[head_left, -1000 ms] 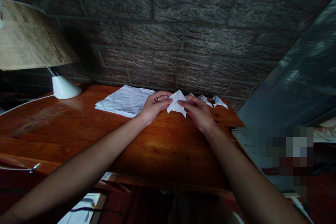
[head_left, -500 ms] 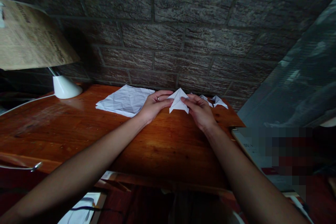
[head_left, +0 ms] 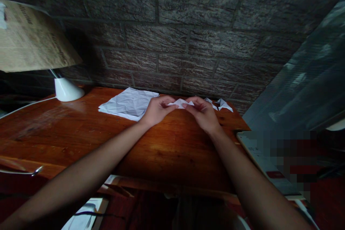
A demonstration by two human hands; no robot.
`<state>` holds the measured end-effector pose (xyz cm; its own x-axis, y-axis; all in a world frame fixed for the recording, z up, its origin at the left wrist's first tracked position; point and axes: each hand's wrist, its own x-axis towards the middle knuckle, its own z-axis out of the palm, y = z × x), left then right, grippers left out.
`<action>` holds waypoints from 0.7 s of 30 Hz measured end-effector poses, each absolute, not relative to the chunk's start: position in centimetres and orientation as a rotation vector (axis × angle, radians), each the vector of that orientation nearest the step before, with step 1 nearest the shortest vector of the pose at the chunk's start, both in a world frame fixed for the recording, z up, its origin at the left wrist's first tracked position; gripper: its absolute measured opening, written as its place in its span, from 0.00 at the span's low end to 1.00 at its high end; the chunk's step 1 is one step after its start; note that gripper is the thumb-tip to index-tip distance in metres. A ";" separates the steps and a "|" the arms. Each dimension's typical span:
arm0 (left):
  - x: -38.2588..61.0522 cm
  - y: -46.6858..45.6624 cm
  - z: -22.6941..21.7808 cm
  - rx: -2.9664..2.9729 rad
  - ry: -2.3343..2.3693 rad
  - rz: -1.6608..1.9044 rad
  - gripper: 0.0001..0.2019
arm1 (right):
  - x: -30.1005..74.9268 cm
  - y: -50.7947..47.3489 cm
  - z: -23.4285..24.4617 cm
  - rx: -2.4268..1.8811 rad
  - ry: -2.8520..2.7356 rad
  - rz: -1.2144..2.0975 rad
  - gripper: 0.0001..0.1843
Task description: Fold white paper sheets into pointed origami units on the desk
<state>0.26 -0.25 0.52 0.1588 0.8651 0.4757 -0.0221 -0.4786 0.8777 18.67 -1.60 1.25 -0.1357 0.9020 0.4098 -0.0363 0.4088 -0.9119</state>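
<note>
A small piece of folded white paper (head_left: 181, 102) is pinched between my two hands over the back of the wooden desk. My left hand (head_left: 159, 108) grips its left side, thumb along the near edge. On the right side, my right hand (head_left: 202, 112) is closed on it the same way, fingers curled behind. The paper looks low and wide from here, with a short peak in the middle. Creased white sheets (head_left: 128, 102) lie in a stack just left of my left hand. Beyond my right hand sit folded paper pieces (head_left: 224, 105), partly hidden by that hand.
A lamp with a newspaper-like shade (head_left: 37, 37) and white base (head_left: 68, 90) stands at the left of the desk (head_left: 172, 151). A brick-patterned wall (head_left: 172, 39) rises behind. A grey panel (head_left: 266, 154) is at the right edge. A cord (head_left: 27, 106) runs left.
The folded paper has tipped and been reshaped between my hands, from a tall pointed triangle to a low, wide form. My fingers have curled in around its sides.
</note>
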 end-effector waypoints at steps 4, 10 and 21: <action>-0.5 -0.4 0.8 1.872 0.825 1.568 0.04 | 18.8 -1.5 1.0 -0.818 -1.647 0.735 0.05; -0.9 -0.6 1.2 2.075 0.877 1.769 0.02 | 18.3 -1.3 0.9 -0.884 -1.195 0.967 0.23; -0.4 -0.7 0.5 1.999 0.878 1.729 0.04 | 17.5 -2.3 1.4 -0.841 -1.094 1.365 0.18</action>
